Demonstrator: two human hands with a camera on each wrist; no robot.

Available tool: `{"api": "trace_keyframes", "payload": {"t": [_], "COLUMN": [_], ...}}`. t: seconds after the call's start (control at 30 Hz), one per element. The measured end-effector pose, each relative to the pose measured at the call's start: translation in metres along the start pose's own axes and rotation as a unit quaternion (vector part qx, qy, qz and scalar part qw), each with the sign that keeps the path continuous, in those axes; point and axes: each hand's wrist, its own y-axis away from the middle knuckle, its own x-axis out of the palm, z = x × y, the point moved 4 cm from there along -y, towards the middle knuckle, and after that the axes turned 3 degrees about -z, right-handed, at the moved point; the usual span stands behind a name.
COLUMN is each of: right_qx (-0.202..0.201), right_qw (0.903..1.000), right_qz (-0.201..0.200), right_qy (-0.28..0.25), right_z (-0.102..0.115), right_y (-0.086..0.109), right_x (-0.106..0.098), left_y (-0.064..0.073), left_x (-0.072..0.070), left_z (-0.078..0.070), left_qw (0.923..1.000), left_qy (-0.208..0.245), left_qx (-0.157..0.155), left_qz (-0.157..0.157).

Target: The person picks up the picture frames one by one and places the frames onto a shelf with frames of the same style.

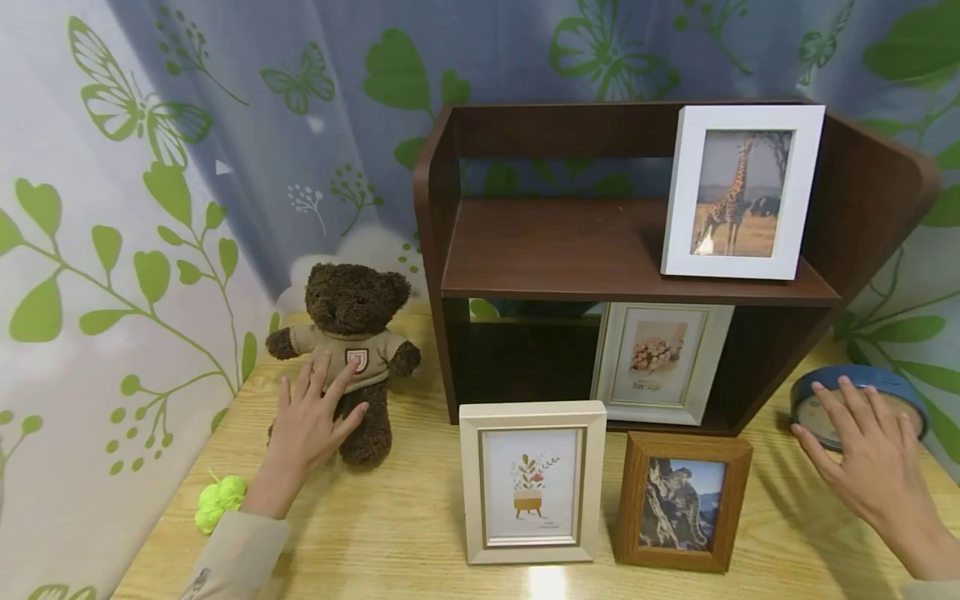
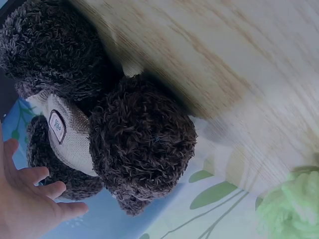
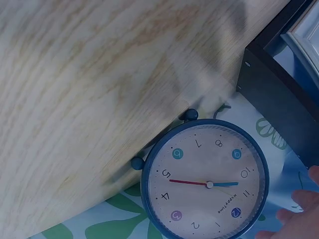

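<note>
A dark brown teddy bear (image 1: pixel 354 302) in a beige sweater with a small badge sits upright on the table, left of the shelf. My left hand (image 1: pixel 311 425) reaches toward its front with fingers spread; in the left wrist view the hand (image 2: pixel 27 199) shows a gap between its fingertips and the bear (image 2: pixel 144 139). At the far right a round blue clock (image 1: pixel 888 377) stands on short feet. In the head view my right hand (image 1: pixel 873 467) overlaps its face, fingers extended. From the right wrist the clock (image 3: pixel 199 154) shows its numbered dial, the fingers beside its rim.
A dark brown two-tier shelf (image 1: pixel 540 250) holds a white giraffe frame (image 1: pixel 742 192) above and a pale frame (image 1: pixel 660 362) below. Before it stand a cream frame (image 1: pixel 532 483) and a brown wooden leopard frame (image 1: pixel 684 504). A lime-green puffy ball (image 1: pixel 220 502) lies at the table's left edge.
</note>
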Motion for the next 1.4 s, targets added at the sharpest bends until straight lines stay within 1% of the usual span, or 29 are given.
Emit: {"api": "trace_keyframes", "payload": {"t": [0.27, 0.4, 0.47, 0.57, 0.7, 0.87, 0.97, 1.1, 1.23, 1.3, 1.4], "right_qx": [0.003, -0.003, -0.012, -0.040, -0.076, -0.102, -0.108, -0.103, -0.079, -0.058, -0.013], "right_qw": [0.9999, 1.0000, 0.9996, 0.9968, 0.9887, 0.9778, 0.9738, 0.9727, 0.9750, 0.9768, 0.9798], "right_qz": [0.012, -0.001, -0.020, -0.065, -0.124, -0.174, -0.189, -0.190, -0.176, -0.164, -0.138], "right_qy": [0.001, -0.005, -0.012, -0.025, -0.038, -0.056, -0.067, -0.085, -0.109, -0.125, -0.144], "right_z": [0.000, 0.001, 0.002, 0.005, 0.010, 0.016, 0.018, 0.019, 0.021, 0.021, 0.020], "right_y": [-0.001, -0.001, -0.002, -0.003, -0.005, -0.010, -0.012, -0.014, -0.015, -0.015, -0.017], "right_x": [-0.001, -0.001, -0.002, -0.004, -0.005, -0.008, -0.008, -0.009, -0.009, -0.009, -0.009], "left_y": [0.000, -0.001, -0.001, -0.001, -0.003, -0.006, -0.007, -0.007, -0.005, -0.004, -0.004], "left_x": [-0.001, -0.001, -0.001, -0.001, -0.002, -0.004, -0.005, -0.005, -0.005, -0.005, -0.007], "left_z": [0.000, -0.001, -0.001, -0.002, -0.006, -0.012, -0.015, -0.018, -0.021, -0.023, -0.028], "left_qw": [1.0000, 1.0000, 1.0000, 1.0000, 1.0000, 0.9997, 0.9995, 0.9987, 0.9974, 0.9967, 0.9950], "left_qy": [0.003, 0.002, 0.003, 0.000, 0.004, 0.023, 0.030, 0.036, 0.043, 0.050, 0.073], "left_qx": [-0.003, -0.003, -0.002, 0.000, 0.005, 0.001, 0.002, 0.019, 0.036, 0.041, 0.046], "left_qz": [0.004, 0.005, 0.007, 0.003, -0.004, -0.006, -0.012, -0.031, -0.044, -0.048, -0.050]}}
